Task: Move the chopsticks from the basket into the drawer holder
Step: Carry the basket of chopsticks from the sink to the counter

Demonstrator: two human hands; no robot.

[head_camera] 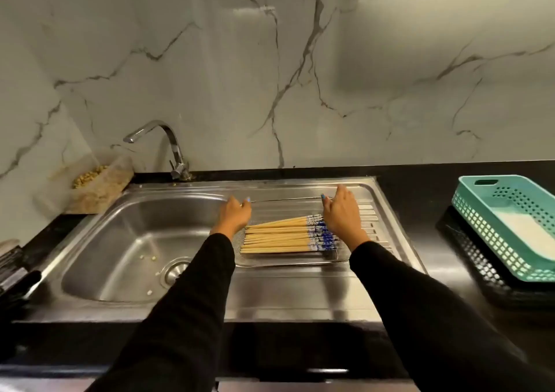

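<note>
sink [126,241]: steel, drainboard carries the basket.
basket [288,261]: light wire mesh, rigid.
chopsticks [279,235]: loose bundle lying in basket; stiff, light, roll easily, so pinch mid-bundle.
left hand [232,216]: fingers curled on the basket's left rim.
right hand [341,211]: curled on right rim; closure unclear.

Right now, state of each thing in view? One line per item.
chopsticks: bundled, lying flat in the basket, blue ends to the right
wire basket: on the sink's drainboard, both ends under the hands
left hand: at the basket's left end, grip unclear
right hand: at the basket's right end, over the blue ends
tap: no water running
sink: no standing water, a few scraps near the drain
teal basket: stacked on a black one
</note>
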